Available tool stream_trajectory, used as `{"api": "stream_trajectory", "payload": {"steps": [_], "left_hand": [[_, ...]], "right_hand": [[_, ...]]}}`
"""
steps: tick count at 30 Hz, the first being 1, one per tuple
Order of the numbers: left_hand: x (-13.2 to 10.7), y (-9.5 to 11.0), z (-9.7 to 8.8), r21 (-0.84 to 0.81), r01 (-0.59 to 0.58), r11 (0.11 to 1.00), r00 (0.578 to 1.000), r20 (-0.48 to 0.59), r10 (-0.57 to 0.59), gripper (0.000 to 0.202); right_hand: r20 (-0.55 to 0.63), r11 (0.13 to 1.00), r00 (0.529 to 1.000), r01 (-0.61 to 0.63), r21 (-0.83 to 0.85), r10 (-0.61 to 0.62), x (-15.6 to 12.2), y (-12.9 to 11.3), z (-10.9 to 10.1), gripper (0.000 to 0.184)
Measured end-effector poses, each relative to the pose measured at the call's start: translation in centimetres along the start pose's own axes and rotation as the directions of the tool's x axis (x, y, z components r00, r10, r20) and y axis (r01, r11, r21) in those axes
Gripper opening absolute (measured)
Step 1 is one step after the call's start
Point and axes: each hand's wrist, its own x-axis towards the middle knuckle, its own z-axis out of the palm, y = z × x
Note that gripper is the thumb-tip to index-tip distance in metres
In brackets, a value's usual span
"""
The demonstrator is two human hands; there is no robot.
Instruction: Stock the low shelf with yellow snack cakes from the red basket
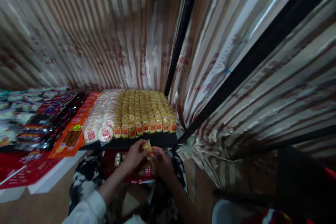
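**Your left hand (135, 155) and right hand (162, 164) meet on a packet (147, 146)**

You have both hands closed on the small yellow packet, pinching it between your fingertips. It is just in front of the black shelf (160, 139), above a red box (107, 168) that holds more packs (118, 159). On the shelf, yellow packets (144, 112) stand in rows; left of them lie white packets (105, 133), then an orange bag (81, 113). A striped curtain (126, 49) hangs behind.

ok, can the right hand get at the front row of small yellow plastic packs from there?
Probably yes: nothing visible blocks the way from the right hand over the black shelf edge to the yellow packs. The hand looks busy with a small yellow wrapped packet, though.
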Motion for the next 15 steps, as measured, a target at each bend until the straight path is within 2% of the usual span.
{"api": "stream_trajectory", "payload": {"steps": [4, 8, 12, 15], "left_hand": [[1.9, 1.6, 1.0, 0.124, -0.036, 0.992, 0.994, -0.096, 0.048, 0.035], [3.8, 3.0, 1.8, 0.208, -0.116, 0.971, 0.985, -0.099, 0.139, 0.036], [5.1, 4.1, 2.4, 0.338, -0.150, 0.929, 0.967, -0.146, 0.210, 0.038], [5.7, 4.7, 2.9, 0.437, -0.177, 0.882, 0.956, -0.137, 0.260, 0.038]], "right_hand": [[-0.175, 0.991, 0.982, 0.046, -0.125, -0.068, 0.9, 0.4, -0.1, 0.031], [-0.293, 0.947, 0.939, 0.082, -0.312, -0.178, 1.7, 0.3, -0.3, 0.042], [-0.354, 0.900, 0.884, 0.148, -0.410, -0.307, 2.2, 0.0, -0.6, 0.045], [-0.367, 0.874, 0.861, 0.160, -0.459, -0.351, 2.5, 0.0, -0.8, 0.043]]}}
